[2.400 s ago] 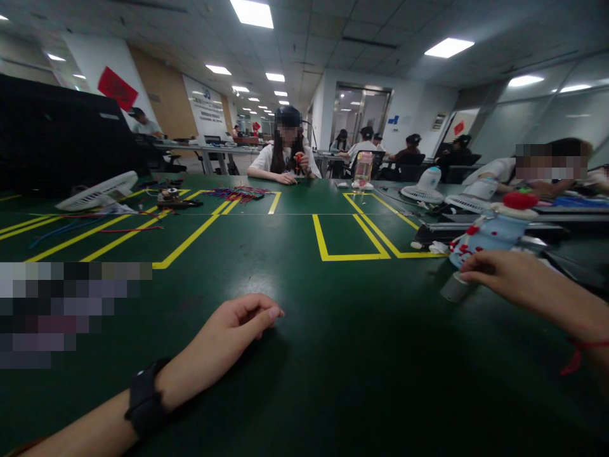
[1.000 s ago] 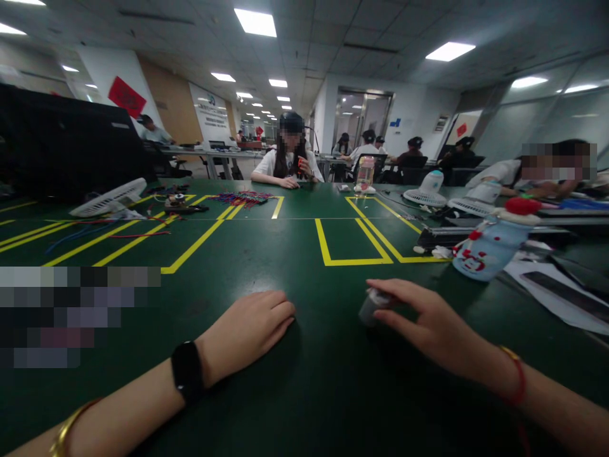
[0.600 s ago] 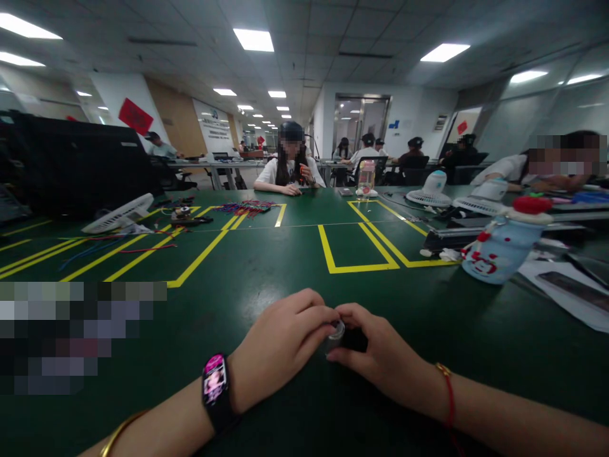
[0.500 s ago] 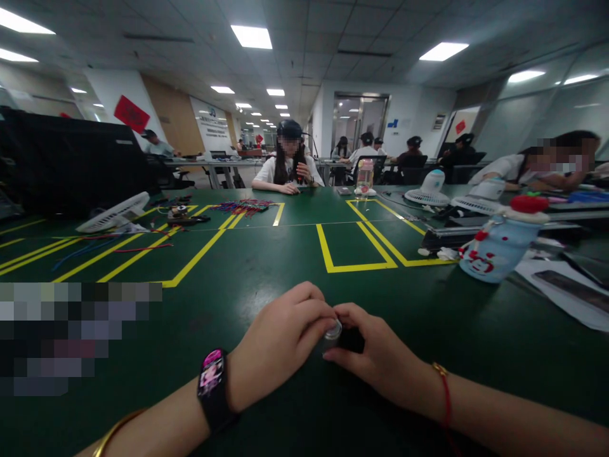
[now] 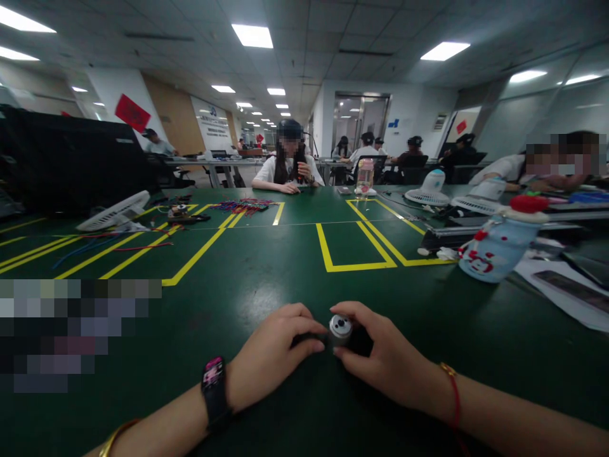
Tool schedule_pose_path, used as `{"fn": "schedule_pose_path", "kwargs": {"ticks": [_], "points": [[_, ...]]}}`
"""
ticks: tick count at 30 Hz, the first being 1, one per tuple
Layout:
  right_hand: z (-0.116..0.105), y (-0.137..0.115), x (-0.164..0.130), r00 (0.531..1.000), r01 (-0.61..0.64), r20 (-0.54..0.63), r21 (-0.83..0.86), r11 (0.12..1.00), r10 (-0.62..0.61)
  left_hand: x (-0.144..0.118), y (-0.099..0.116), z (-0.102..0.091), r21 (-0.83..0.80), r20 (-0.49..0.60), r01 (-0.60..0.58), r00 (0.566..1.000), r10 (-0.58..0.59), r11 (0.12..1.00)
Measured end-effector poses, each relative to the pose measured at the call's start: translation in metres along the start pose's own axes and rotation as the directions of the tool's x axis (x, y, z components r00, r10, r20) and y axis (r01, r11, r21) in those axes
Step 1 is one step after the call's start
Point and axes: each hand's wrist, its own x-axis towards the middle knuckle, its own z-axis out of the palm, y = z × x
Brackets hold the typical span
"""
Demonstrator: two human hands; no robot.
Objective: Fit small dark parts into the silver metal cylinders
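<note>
A small silver metal cylinder (image 5: 340,326) stands upright on the green table (image 5: 266,266), its pale round top face showing dark holes. My right hand (image 5: 375,346) has it between thumb and forefinger. Just left of the cylinder is my left hand (image 5: 285,339), its thumb and fingers apart with nothing between them. A narrow gap seems to separate those fingertips from the metal.
Yellow tape (image 5: 361,266) marks the table beyond my hands. To the right stand a light blue bottle (image 5: 499,247) and a phone (image 5: 573,285). Wires (image 5: 245,206) and a white fan (image 5: 114,212) lie to the left. A person (image 5: 288,165) sits opposite.
My left hand has come off the cylinder's top and moved slightly left and down, its fingers parting. The cylinder's top face is now uncovered, and my right hand stays at it.
</note>
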Motion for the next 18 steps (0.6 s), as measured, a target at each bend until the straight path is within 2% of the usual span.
{"fn": "schedule_pose_path", "kwargs": {"ticks": [3,5,7,9,11,12,14,15,17,18], "points": [[-0.023,0.013,-0.006,0.996,-0.041,-0.082,-0.088,0.995,0.034,-0.008,-0.005,-0.015,0.016,-0.029,0.029,0.999,-0.029,0.999],[-0.05,0.034,-0.016,0.976,-0.133,-0.194,-0.189,0.973,0.096,-0.017,-0.015,-0.029,0.152,-0.041,0.033,0.999,-0.027,0.988],[-0.082,0.064,-0.031,0.928,-0.283,-0.325,-0.289,0.915,0.184,-0.027,-0.029,-0.04,0.356,-0.036,0.026,0.999,-0.014,0.934],[-0.113,0.099,-0.047,0.853,-0.448,-0.442,-0.347,0.824,0.277,-0.033,-0.043,-0.046,0.498,-0.032,0.035,0.999,-0.022,0.866],[-0.138,0.128,-0.061,0.8,-0.552,-0.488,-0.372,0.746,0.349,-0.035,-0.052,-0.047,0.545,-0.028,0.047,0.999,-0.037,0.837],[-0.146,0.137,-0.065,0.79,-0.578,-0.487,-0.391,0.717,0.371,-0.035,-0.055,-0.046,0.547,-0.027,0.051,0.999,-0.043,0.836],[-0.15,0.142,-0.067,0.791,-0.594,-0.497,-0.486,0.641,0.356,-0.034,-0.057,-0.043,0.541,-0.03,0.058,0.998,-0.05,0.839],[-0.147,0.136,-0.064,0.799,-0.583,-0.525,-0.557,0.591,0.294,-0.033,-0.056,-0.042,0.542,-0.031,0.06,0.998,-0.052,0.838],[-0.127,0.113,-0.053,0.843,-0.493,-0.532,-0.699,0.518,0.084,-0.032,-0.054,-0.04,0.552,-0.026,0.058,0.998,-0.052,0.832],[-0.113,0.096,-0.045,0.884,-0.39,-0.467,-0.752,0.532,-0.012,-0.032,-0.052,-0.04,0.558,-0.021,0.054,0.998,-0.051,0.828]]}}
